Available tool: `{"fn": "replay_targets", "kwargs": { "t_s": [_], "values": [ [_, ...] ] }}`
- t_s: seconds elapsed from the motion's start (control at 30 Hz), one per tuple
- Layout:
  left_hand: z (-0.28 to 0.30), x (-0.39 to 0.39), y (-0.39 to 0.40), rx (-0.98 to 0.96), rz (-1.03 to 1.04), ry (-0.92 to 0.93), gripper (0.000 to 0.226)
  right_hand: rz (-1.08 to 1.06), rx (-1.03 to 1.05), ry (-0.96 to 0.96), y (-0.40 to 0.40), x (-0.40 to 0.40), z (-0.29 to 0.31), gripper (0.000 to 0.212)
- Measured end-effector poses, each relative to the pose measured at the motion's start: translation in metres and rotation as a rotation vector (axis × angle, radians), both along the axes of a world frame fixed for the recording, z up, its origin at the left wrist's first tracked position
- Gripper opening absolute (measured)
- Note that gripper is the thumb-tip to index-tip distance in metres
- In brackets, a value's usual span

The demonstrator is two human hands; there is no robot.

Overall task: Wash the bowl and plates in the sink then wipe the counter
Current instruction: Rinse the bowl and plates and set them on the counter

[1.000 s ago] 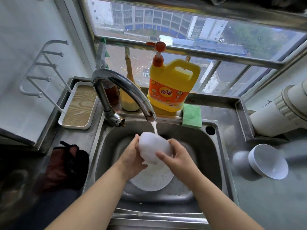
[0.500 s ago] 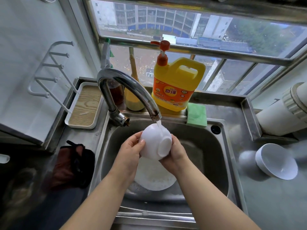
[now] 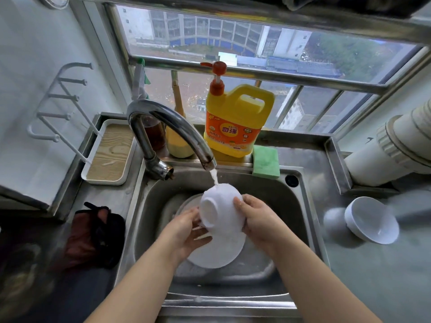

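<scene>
A white bowl (image 3: 221, 206) is held on its side over the steel sink (image 3: 296, 206), its base turned toward me. Water from the faucet (image 3: 172, 127) runs onto its upper side. My right hand (image 3: 258, 220) grips the bowl's right side with curled fingers. My left hand (image 3: 186, 231) lies under the base, palm up, fingers touching the bowl's foot. A white plate (image 3: 217, 255) lies flat on the sink bottom beneath the bowl, partly hidden by my hands. A second white bowl (image 3: 370, 220) rests tilted on the counter at the right.
A yellow dish soap jug (image 3: 235, 122) and a green sponge (image 3: 265, 162) stand on the ledge behind the sink. A white tray with a wooden base (image 3: 109, 152) sits at back left. A dark red cloth (image 3: 93, 234) lies left of the sink. A white pipe (image 3: 396, 148) crosses at the right.
The bowl has been turned in my hands, so its base now faces me and the left. My left hand has moved from the bowl's side to under its base.
</scene>
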State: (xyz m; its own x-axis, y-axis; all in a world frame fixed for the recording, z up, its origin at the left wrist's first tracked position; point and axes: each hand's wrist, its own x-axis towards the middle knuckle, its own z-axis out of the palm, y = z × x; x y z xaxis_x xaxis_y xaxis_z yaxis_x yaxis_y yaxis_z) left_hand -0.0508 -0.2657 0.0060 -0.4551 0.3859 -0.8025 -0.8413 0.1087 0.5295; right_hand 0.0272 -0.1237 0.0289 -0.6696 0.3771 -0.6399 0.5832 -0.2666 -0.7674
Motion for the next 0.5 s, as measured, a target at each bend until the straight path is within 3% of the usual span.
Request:
{"fn": "replay_targets", "kwargs": {
  "t_s": [0.17, 0.3, 0.4, 0.5],
  "values": [
    [0.001, 0.011, 0.017, 0.08, -0.109, -0.089, 0.033, 0.446, 0.659, 0.111, -0.004, 0.029, -0.002, 0.011],
    [0.001, 0.017, 0.026, 0.009, -0.211, -0.001, 0.026, 0.653, 1.327, 0.217, -0.003, 0.052, -0.017, 0.007],
    [-0.008, 0.022, 0.026, -0.184, -0.404, 0.218, 0.024, 0.696, 1.509, 0.154, 0.001, 0.072, -0.032, 0.031],
    [-0.019, 0.026, 0.02, -0.336, -0.579, 0.375, 0.024, 0.691, 1.606, 0.165, 0.004, 0.092, -0.046, 0.024]
  ]
}}
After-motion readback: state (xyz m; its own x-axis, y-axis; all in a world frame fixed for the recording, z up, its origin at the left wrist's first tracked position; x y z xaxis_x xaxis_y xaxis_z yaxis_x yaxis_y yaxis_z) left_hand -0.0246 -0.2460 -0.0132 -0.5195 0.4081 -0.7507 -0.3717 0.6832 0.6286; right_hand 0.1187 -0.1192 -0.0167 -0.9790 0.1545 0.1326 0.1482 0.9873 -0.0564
